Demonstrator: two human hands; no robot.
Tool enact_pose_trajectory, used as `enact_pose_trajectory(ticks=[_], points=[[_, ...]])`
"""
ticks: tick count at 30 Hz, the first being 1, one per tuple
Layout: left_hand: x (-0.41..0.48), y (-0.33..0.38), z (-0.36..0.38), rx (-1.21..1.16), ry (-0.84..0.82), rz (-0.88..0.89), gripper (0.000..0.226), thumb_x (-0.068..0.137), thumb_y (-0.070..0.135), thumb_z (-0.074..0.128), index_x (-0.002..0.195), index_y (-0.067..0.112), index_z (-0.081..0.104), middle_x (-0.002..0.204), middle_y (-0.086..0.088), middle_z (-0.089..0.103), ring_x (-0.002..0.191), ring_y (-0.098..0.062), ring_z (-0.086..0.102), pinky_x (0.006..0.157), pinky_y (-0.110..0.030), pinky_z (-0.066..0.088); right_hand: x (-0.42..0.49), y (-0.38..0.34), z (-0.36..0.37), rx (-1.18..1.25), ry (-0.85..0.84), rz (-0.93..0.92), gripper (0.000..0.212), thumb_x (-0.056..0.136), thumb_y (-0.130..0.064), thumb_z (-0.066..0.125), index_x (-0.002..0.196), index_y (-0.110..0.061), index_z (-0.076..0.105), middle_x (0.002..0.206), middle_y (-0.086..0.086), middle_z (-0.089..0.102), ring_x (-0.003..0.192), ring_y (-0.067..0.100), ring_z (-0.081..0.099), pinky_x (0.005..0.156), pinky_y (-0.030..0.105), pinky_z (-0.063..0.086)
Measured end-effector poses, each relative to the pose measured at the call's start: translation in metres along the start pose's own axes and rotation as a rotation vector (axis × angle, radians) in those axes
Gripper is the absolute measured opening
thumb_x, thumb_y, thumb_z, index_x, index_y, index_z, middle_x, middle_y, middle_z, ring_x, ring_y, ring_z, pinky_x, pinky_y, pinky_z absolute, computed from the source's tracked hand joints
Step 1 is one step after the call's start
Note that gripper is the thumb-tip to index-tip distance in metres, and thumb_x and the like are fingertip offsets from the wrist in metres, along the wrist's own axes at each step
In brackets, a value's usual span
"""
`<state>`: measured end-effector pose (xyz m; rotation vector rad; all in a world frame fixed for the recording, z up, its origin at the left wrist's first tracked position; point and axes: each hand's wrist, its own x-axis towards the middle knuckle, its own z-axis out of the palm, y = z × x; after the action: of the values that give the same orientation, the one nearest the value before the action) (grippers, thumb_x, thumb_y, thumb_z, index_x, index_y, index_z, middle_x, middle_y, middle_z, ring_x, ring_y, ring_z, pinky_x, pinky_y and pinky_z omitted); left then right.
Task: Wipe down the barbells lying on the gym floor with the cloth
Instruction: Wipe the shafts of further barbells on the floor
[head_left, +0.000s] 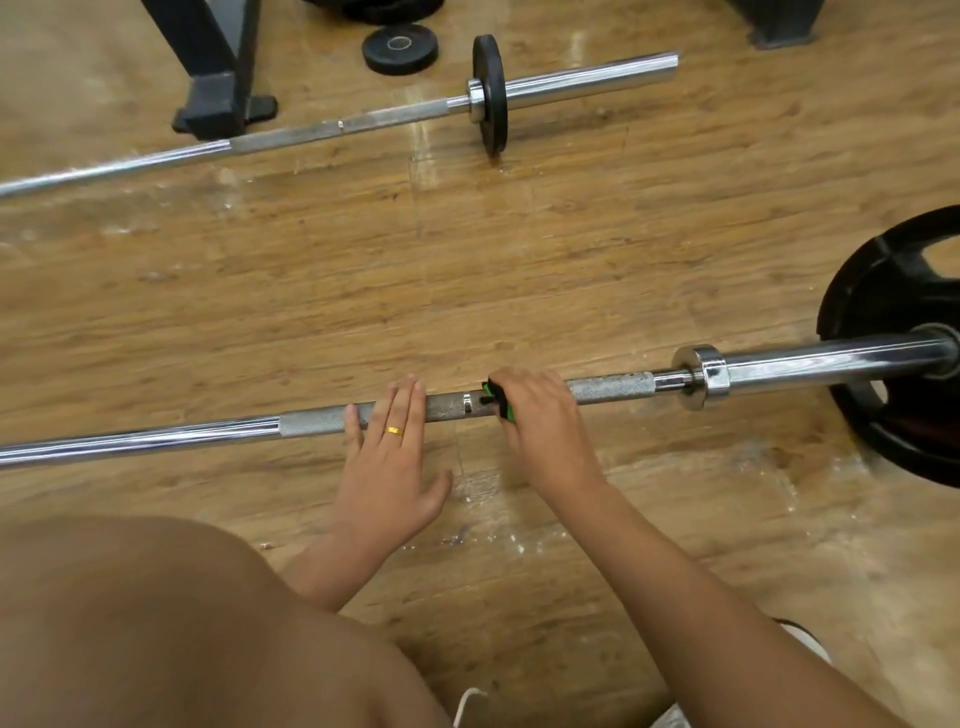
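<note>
A chrome barbell lies across the wooden floor close to me, with a large black plate on its right end. My right hand grips a green and black cloth wrapped on the bar's knurled part. My left hand, wearing a gold ring, rests on the bar with straight fingers, just left of the cloth. A second barbell lies farther away, carrying a small black plate.
A loose small plate lies on the floor beyond the far bar. A black rack foot stands at the upper left and another black base at the upper right. My knee fills the lower left.
</note>
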<state>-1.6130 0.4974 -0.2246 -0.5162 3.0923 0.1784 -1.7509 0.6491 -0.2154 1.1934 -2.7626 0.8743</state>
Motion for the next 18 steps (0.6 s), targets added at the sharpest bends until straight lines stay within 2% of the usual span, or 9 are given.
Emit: enact_pose_trajectory(ticks=[3, 6, 9, 13, 16, 18], points=[[-0.002, 0.001, 0.0, -0.005, -0.005, -0.002, 0.1, 0.083, 0.052, 0.055, 0.16, 0.007, 0.01, 0.168, -0.004, 0.007, 0.155, -0.022, 0.004, 0.123, -0.056, 0.003, -0.007, 0.012, -0.004, -0.056, 0.007, -0.003, 0.05, 0.081, -0.004, 0.072, 0.128, -0.015, 0.062, 0.126, 0.0, 0.066, 0.121, 0.018, 0.059, 0.123, 0.045, 0.018], [-0.005, 0.003, 0.0, -0.012, -0.003, -0.006, 0.099, 0.084, 0.051, 0.054, 0.16, 0.008, 0.008, 0.169, -0.004, 0.004, 0.155, -0.021, -0.001, 0.123, -0.057, 0.004, -0.013, 0.002, -0.001, -0.017, 0.094, 0.122, 0.045, 0.085, -0.002, 0.069, 0.129, -0.014, 0.062, 0.127, -0.002, 0.066, 0.126, 0.015, 0.056, 0.126, 0.039, 0.007], [-0.008, 0.006, 0.0, -0.014, -0.003, -0.02, 0.099, 0.084, 0.051, 0.053, 0.16, 0.007, 0.008, 0.169, -0.004, 0.001, 0.155, -0.021, -0.003, 0.123, -0.057, 0.002, -0.014, -0.027, 0.013, 0.078, 0.128, 0.206, 0.042, 0.083, 0.002, 0.067, 0.123, -0.01, 0.064, 0.125, 0.004, 0.067, 0.126, 0.022, 0.057, 0.125, 0.037, 0.007], [-0.016, 0.005, 0.001, -0.021, -0.009, 0.0, 0.098, 0.086, 0.051, 0.052, 0.16, 0.008, 0.005, 0.169, -0.004, -0.002, 0.155, -0.021, -0.004, 0.123, -0.055, 0.0, -0.017, -0.027, 0.008, 0.007, 0.079, 0.113, 0.043, 0.083, -0.001, 0.068, 0.124, -0.014, 0.064, 0.121, 0.0, 0.069, 0.12, 0.017, 0.06, 0.125, 0.035, 0.006], [-0.021, 0.005, 0.001, -0.007, -0.008, 0.014, 0.098, 0.089, 0.052, 0.052, 0.16, 0.009, 0.002, 0.169, -0.004, -0.005, 0.155, -0.021, -0.006, 0.123, -0.054, -0.003, -0.019, -0.018, -0.003, -0.039, 0.142, 0.247, 0.04, 0.083, -0.007, 0.073, 0.121, -0.018, 0.067, 0.113, -0.004, 0.071, 0.11, 0.013, 0.063, 0.126, 0.041, 0.006], [-0.024, 0.005, 0.002, 0.003, -0.012, 0.016, 0.098, 0.089, 0.052, 0.052, 0.16, 0.008, 0.001, 0.169, -0.004, -0.006, 0.155, -0.021, -0.007, 0.123, -0.055, 0.0, -0.022, -0.026, 0.0, -0.012, 0.165, 0.328, 0.039, 0.083, -0.005, 0.073, 0.119, -0.017, 0.067, 0.113, -0.004, 0.07, 0.11, 0.012, 0.063, 0.126, 0.043, 0.007]])
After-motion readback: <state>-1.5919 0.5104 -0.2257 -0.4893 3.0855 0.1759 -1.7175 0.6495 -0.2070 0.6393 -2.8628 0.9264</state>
